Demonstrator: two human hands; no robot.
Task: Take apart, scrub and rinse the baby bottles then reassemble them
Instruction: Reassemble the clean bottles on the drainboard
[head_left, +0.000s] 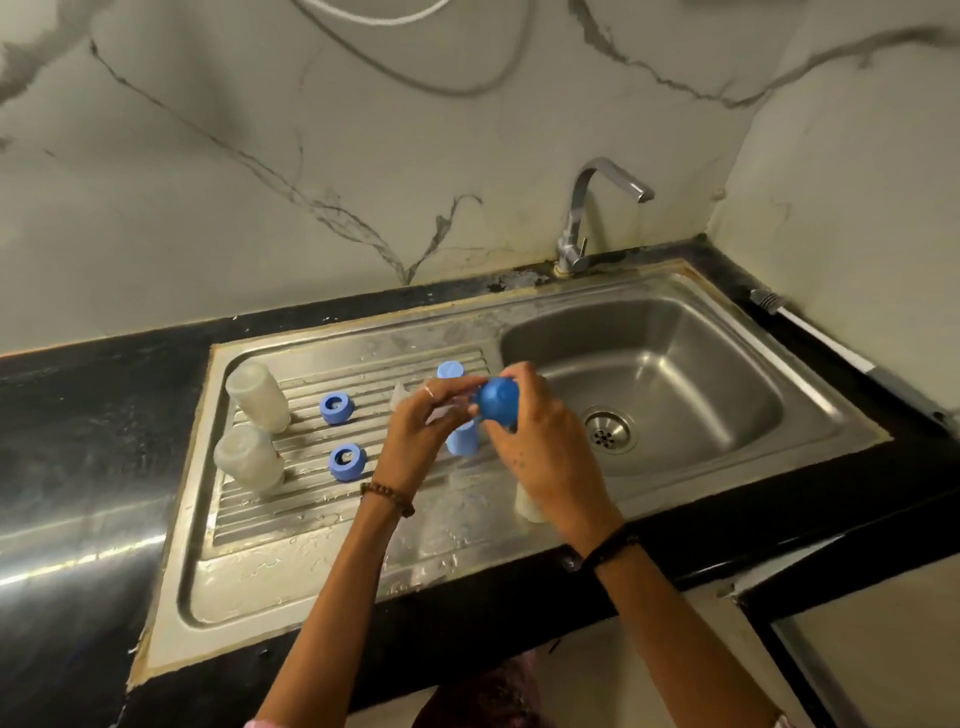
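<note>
Above the steel drainboard (291, 566) my right hand (540, 441) grips a dark blue collar ring (497, 399). My left hand (421, 431) pinches a clear teat (451, 408) right against that ring. Two clear bottles (258, 397) (249, 460) stand upside down at the drainboard's left end. Two blue collar rings (336, 408) (347, 461) lie beside them. Two light blue caps (450, 370) (462, 439) stand behind and under my hands. Another clear teat (399, 397) sits behind my left hand. A clear bottle (527, 501) is partly hidden under my right wrist.
The sink basin (727, 395) with its drain (608, 428) lies to the right, under a chrome tap (587, 208) that is not running. Black counter (78, 415) surrounds the sink. Water drops cover the drainboard's front. A white-handled tool (810, 327) lies along the right wall.
</note>
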